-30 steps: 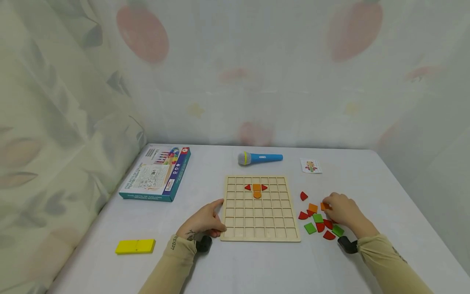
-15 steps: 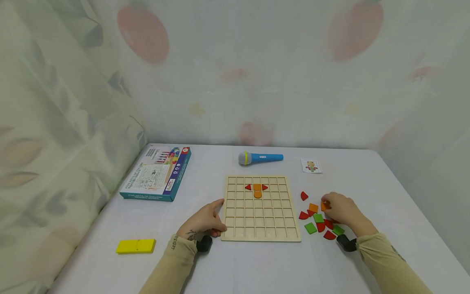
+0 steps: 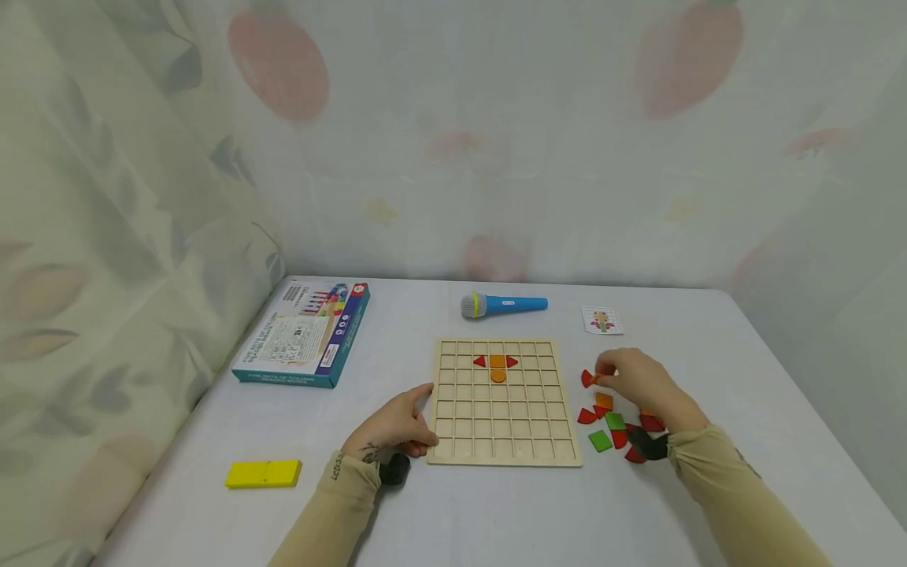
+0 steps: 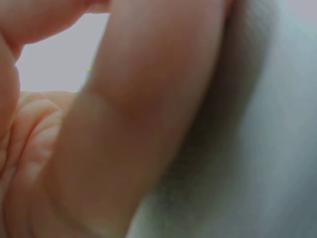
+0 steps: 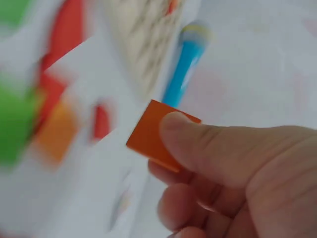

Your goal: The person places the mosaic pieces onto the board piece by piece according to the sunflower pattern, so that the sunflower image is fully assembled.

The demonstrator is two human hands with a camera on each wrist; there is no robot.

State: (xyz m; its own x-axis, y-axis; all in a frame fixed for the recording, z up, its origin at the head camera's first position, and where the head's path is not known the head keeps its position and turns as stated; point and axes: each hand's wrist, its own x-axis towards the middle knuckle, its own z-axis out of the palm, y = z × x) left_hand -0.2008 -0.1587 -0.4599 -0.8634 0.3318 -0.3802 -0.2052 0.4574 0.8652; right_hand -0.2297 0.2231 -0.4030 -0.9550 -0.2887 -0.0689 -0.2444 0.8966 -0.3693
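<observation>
A wooden grid board [image 3: 505, 429] lies on the white table with an orange square tile [image 3: 497, 360], an orange rounded tile [image 3: 498, 376] and two red tiles near its top. My left hand [image 3: 390, 425] rests at the board's left edge, index finger and thumb touching the side; its fingers fill the left wrist view. Between thumb and fingers, my right hand [image 3: 641, 386] pinches another orange square tile [image 5: 146, 134], plain in the right wrist view. This hand is above the loose tiles right of the board, next to a red wedge tile [image 3: 586, 379].
Several loose red, green [image 3: 600, 441] and orange [image 3: 604, 402] tiles lie right of the board. Behind it are a blue toy microphone [image 3: 513, 304] and a small picture card [image 3: 602, 320]. A flat box [image 3: 305, 335] and a yellow block [image 3: 263, 474] sit at left.
My right hand has lifted the orange square tile from the pile and moved it left and away from me, towards the red wedge. The left hand stays at the board's edge.
</observation>
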